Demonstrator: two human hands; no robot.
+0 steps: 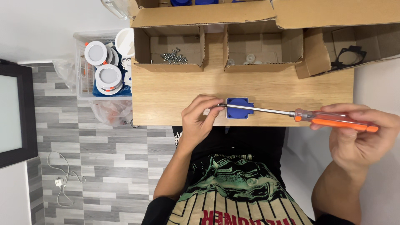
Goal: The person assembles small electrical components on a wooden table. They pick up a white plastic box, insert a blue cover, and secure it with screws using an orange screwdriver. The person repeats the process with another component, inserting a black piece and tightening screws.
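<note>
Centrally, at the near edge of the wooden table, lies a blue socket housing. The left hand pinches the tip end of a screwdriver just left of the housing, fingers narrowed together. The right hand, off to the right, grips the orange handle. Farther back, a cardboard box holds loose screws.

Open brown cardboard boxes line the table's far edge; a dark-framed screen stands far left
</note>
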